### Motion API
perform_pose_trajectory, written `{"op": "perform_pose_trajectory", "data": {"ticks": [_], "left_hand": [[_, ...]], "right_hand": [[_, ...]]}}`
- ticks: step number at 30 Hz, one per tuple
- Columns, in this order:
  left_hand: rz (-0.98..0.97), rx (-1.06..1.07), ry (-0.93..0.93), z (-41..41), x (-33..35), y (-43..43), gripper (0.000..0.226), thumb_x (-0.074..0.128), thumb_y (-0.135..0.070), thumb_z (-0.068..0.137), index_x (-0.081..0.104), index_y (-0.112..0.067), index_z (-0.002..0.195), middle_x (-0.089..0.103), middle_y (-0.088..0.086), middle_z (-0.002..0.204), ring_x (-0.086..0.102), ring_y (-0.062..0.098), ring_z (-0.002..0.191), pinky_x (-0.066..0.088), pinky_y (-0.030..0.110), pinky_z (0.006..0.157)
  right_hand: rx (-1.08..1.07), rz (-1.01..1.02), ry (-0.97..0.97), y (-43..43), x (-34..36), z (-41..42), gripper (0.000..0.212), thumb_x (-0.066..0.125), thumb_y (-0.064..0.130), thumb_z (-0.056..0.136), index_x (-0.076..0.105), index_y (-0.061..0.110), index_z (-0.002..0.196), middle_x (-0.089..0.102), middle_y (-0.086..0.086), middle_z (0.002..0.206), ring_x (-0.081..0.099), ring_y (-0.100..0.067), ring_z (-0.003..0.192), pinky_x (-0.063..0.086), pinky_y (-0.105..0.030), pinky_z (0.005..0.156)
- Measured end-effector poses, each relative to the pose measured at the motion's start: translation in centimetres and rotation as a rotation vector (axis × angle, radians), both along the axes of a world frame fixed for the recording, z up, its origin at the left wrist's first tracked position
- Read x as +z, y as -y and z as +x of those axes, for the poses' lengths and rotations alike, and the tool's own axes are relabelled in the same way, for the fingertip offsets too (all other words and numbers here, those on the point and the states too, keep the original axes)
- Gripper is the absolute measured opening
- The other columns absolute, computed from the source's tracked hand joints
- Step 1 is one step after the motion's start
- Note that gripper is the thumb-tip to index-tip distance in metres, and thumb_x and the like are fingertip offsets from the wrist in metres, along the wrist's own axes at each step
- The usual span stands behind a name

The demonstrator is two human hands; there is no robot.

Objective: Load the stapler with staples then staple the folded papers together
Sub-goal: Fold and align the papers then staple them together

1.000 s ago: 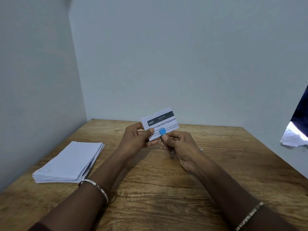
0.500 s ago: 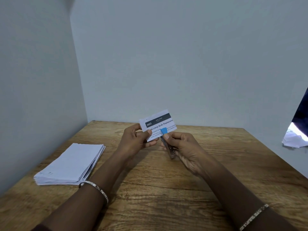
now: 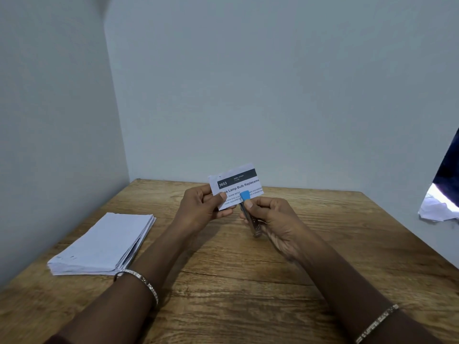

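I see the table (image 3: 248, 281), bare wood, filling the lower view up to the grey walls (image 3: 273, 83). On its left side lies a stack (image 3: 99, 247) of folded white sheets, flat and well apart from both hands. At the right edge of my view something dark and white (image 3: 444, 194) pokes in; I cannot tell what it is.

My left hand (image 3: 201, 209) is raised above the table's middle, thumb and fingers closed on the left end of a folded paper (image 3: 237, 184), printed side toward me, with "3653" on a dark band. My right hand (image 3: 273, 217) is just beside it, fingers curled around the stapler (image 3: 248, 212), thumb near its blue tip. The stapler is small, metal-bodied, tilted, its blue end up over the paper's lower edge. I cannot tell whether its mouth has the paper in it. A bracelet (image 3: 141, 281) circles the left wrist, and another bangle (image 3: 377, 324) the right.
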State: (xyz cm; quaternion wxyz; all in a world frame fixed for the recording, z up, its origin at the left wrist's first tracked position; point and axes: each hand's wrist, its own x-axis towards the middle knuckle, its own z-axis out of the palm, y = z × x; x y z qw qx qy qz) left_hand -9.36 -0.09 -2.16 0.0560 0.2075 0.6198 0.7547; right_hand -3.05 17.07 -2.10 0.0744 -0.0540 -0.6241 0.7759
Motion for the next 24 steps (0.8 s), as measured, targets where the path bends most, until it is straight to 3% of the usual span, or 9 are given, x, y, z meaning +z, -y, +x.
{"op": "perform_pose_trajectory", "data": {"ticks": [9,13,18,24], "left_hand": [[-0.032,-0.007,-0.033,-0.1,0.0,0.19,0.022,0.059,-0.006,0.099,0.068,-0.009,0.119,0.08,0.005,0.102,0.077,0.021,0.096,0.062,0.027,0.076],[-0.052,-0.022,-0.035,0.07,-0.11,-0.04,0.024,0.06,-0.007,0.098,0.068,-0.009,0.121,0.08,0.005,0.104,0.076,0.02,0.096,0.062,0.028,0.076],[0.026,-0.077,0.006,0.38,0.03,-0.35,0.02,0.063,-0.007,0.096,0.071,-0.009,0.114,0.08,0.01,0.102,0.077,0.026,0.093,0.062,0.029,0.074],[0.06,-0.04,0.037,0.55,-0.14,-0.27,0.026,0.074,-0.001,0.086,0.07,0.0,0.112,0.079,0.017,0.097,0.078,0.023,0.081,0.063,0.028,0.07]], "right_hand": [[-0.015,-0.03,0.006,0.03,0.1,0.06,0.026,0.069,0.006,0.091,0.07,-0.009,0.112,0.073,-0.019,0.093,0.068,-0.02,0.079,0.057,-0.037,0.086],[-0.074,0.007,0.015,0.18,0.07,-0.06,0.019,0.068,0.003,0.093,0.072,-0.009,0.107,0.073,-0.014,0.084,0.068,-0.014,0.066,0.057,-0.022,0.058],[-0.191,0.007,0.057,0.57,0.44,-0.51,0.013,0.068,0.004,0.093,0.074,-0.007,0.097,0.07,-0.016,0.081,0.065,-0.016,0.065,0.056,-0.024,0.059],[-0.066,0.011,0.023,0.71,0.32,0.01,0.014,0.07,0.006,0.092,0.075,-0.006,0.099,0.073,-0.019,0.089,0.068,-0.017,0.071,0.06,-0.023,0.063]]}}
